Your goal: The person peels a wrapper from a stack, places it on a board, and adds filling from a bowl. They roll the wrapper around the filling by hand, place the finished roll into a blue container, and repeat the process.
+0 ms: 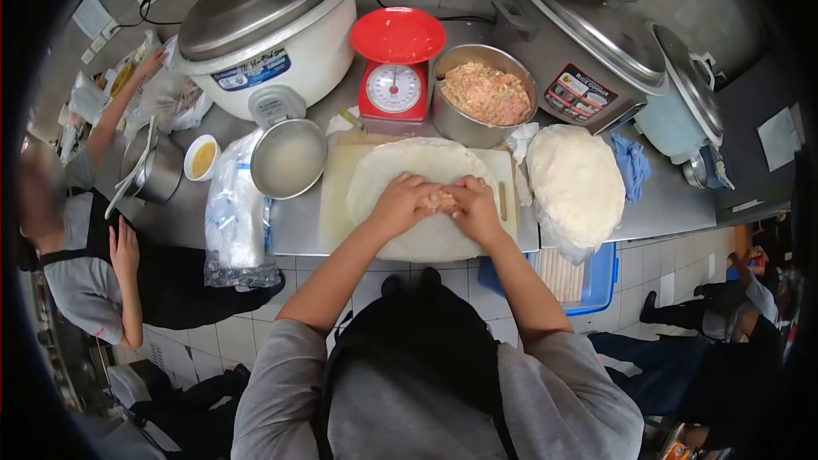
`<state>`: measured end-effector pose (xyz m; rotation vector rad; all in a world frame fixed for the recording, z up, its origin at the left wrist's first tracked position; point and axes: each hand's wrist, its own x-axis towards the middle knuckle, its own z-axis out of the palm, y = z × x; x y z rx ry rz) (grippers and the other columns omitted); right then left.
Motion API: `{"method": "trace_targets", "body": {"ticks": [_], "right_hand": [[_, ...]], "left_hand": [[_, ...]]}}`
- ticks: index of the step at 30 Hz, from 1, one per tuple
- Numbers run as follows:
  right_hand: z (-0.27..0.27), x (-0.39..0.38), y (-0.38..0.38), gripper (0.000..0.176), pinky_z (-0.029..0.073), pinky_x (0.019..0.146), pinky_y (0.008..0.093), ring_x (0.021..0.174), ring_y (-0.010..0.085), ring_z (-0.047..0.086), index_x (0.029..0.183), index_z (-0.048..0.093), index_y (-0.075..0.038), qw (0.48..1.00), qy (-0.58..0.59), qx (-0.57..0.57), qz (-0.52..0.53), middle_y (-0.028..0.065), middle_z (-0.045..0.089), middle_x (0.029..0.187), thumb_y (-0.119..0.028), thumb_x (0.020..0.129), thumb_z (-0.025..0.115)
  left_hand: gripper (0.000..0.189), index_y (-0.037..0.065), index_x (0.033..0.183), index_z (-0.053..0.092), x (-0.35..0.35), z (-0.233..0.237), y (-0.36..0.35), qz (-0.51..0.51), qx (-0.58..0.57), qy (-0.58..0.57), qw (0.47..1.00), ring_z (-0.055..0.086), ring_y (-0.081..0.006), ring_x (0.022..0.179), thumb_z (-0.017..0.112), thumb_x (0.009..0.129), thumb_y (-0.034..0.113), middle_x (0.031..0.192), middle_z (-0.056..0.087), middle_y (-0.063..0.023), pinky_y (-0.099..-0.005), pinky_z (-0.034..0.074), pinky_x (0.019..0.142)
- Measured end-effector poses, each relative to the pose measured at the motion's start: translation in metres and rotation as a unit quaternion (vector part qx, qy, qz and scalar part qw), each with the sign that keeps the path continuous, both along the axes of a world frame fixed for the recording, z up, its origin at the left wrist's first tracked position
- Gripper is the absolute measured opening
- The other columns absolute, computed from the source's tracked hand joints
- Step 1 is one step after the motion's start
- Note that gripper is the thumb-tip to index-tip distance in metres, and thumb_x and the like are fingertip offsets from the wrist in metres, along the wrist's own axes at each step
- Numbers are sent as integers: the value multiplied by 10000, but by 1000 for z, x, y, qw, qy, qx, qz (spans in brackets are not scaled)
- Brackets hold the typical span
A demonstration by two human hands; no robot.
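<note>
the left hand (397,207) and right hand (478,211) formed the grip — fingers bent around the filling (439,201) from both sides. light, even pressure seemed best, to compact the filling without tearing the round sheet (430,247). the filling lay between the fingertips; the sheet, directly beneath the grip — pot (443,118) beyond.

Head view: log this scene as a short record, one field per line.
Left hand: curled against a clump of mixture
Right hand: same clump, opposite side
Under clump: round pale sheet, over a cutting board
Beyond board: red scale; steel pot of similar mixture
Left side: pale sheets partly in plastic
Right side: steel bowl, cloudy liquid
Nearby: co-worker, far right side
</note>
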<state>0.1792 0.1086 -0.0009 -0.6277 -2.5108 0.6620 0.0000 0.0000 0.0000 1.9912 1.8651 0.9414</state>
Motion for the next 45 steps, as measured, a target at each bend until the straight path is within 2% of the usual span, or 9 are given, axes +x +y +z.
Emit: {"method": "trace_targets", "body": {"ticks": [13,20,23,29,30,33,36,39,45], "right_hand": [[-6,14,-3,397,483,807,391,889,268,601,1066,698,-98,999,-17,-25,-39,89,620,914,-43,678,759],[52,6,-22,464,517,830,347,983,213,642,1141,609,-29,968,91,-224,-67,136,652,1035,158,719,564],[38,-25,-31,383,528,791,322,908,207,652,1012,622,-5,940,112,-319,-38,130,643,977,202,708,512],[26,-48,-40,150,493,687,350,761,272,604,718,623,-30,989,52,-139,10,89,579,797,105,655,644],[29,-46,-35,115,461,672,382,747,274,581,690,650,-59,996,87,-18,21,73,586,797,23,636,708],[38,-32,-27,124,446,710,378,753,239,582,722,692,-86,998,50,47,7,50,600,780,-18,630,740],[23,-17,-20,182,440,743,344,754,216,584,776,734,-112,1000,26,11,-12,14,650,783,-27,619,765],[-4,-1,-11,207,436,768,320,780,190,597,793,748,-122,959,165,-226,-36,-16,696,820,-21,616,785],[6,31,3,210,474,812,365,870,211,629,828,744,-89,992,82,-89,-40,50,716,893,4,643,780]], "left_hand": [[514,90,1236,613,-36,-7,-35,-12,-27,-35,999,559,-293,1033,740,741,143,1133,645,-89,-378,440,944],[492,58,1194,634,-33,8,-66,55,92,-86,991,572,-298,1108,757,723,126,1135,667,-120,-357,435,992],[342,66,1085,693,-18,5,-57,85,69,-135,985,623,-277,1052,741,747,94,1071,690,-117,-351,489,915],[229,71,996,721,-35,-8,-50,130,7,-155,979,665,-260,924,711,769,44,987,703,-119,-334,527,822],[249,70,1017,716,-39,-7,-50,119,8,-155,981,660,-258,940,717,767,60,1006,700,-116,-337,521,837],[325,70,1084,695,-36,1,-53,92,32,-111,989,642,-252,993,733,764,117,1069,687,-105,-347,499,886],[410,73,1145,669,-13,17,-40,66,63,-6,996,617,-250,1050,746,760,191,1137,667,-92,-360,472,931],[444,63,1147,657,10,14,-20,40,9,10,999,603,-254,1067,744,749,237,1166,655,-88,-371,459,945],[407,85,1131,671,31,4,11,-8,-32,28,999,620,-252,1001,728,740,182,1132,673,-63,-362,488,888]]}}
